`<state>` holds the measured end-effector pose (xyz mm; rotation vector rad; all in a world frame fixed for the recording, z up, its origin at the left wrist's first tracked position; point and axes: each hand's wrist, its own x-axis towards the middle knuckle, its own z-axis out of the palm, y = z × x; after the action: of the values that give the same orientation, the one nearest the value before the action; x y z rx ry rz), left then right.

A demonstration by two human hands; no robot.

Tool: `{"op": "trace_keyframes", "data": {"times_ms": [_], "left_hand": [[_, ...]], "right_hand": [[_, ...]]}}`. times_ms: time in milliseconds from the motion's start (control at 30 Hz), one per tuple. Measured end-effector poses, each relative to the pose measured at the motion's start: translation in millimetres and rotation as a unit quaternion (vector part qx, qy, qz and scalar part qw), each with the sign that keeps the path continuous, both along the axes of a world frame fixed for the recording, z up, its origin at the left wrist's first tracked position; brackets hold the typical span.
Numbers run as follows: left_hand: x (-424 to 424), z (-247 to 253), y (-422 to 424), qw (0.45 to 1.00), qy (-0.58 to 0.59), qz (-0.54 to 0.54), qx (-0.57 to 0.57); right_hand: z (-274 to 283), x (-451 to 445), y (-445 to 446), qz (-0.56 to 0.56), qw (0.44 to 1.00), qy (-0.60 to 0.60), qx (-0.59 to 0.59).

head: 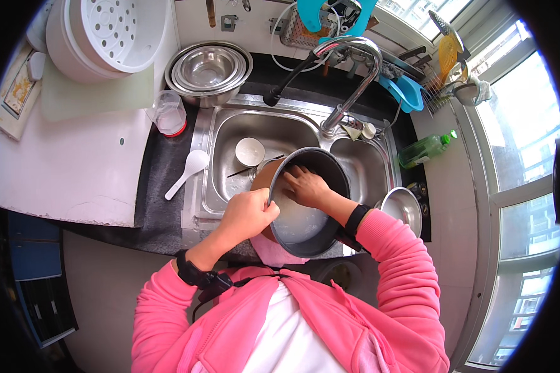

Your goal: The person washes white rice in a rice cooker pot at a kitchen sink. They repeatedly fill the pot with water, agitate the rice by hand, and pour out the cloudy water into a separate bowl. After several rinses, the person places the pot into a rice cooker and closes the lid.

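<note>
A deep, dark grey cooking pot (309, 233) is tilted at the front edge of the steel sink, with cloudy whitish liquid in it. My left hand (251, 212) grips its left rim, thumb and fingers closed on the wall. Inside the pot is my right hand (306, 187), fingers spread and bent near the liquid and inner wall; its fingertips are partly in shadow, and whether they hold anything cannot be told. Beyond the pot's left side, a small white bowl (250, 152) and a dark chopstick (236, 174) lie in the left basin.
A chrome faucet (359, 88) arches behind the pot. Nested steel bowls (210, 70), a clear plastic container (169, 114) and a white rice paddle (189, 170) are on the left. To the right are a steel bowl (403, 207) and a green bottle (422, 151).
</note>
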<state>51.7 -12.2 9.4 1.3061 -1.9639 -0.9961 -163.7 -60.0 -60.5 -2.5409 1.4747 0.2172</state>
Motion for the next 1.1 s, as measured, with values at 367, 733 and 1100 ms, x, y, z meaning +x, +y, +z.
{"op": "trace_keyframes", "data": {"times_ms": [367,733,1100], "left_hand": [[-9.3,-9.6,2.0,0.995,0.064,0.044,-0.064],[-14.5,-11.4,5.3,0.991,0.071,0.053,-0.097],[-11.4,-6.5,11.3,0.993,0.042,0.037,-0.100]], "right_hand": [[-19.8,-4.9,48.7,-0.184,0.946,0.003,0.266],[-25.5,34.1,60.6,-0.198,0.817,-0.307,0.447],[6.3,52.7,12.9,-0.260,0.769,-0.491,0.317]]}}
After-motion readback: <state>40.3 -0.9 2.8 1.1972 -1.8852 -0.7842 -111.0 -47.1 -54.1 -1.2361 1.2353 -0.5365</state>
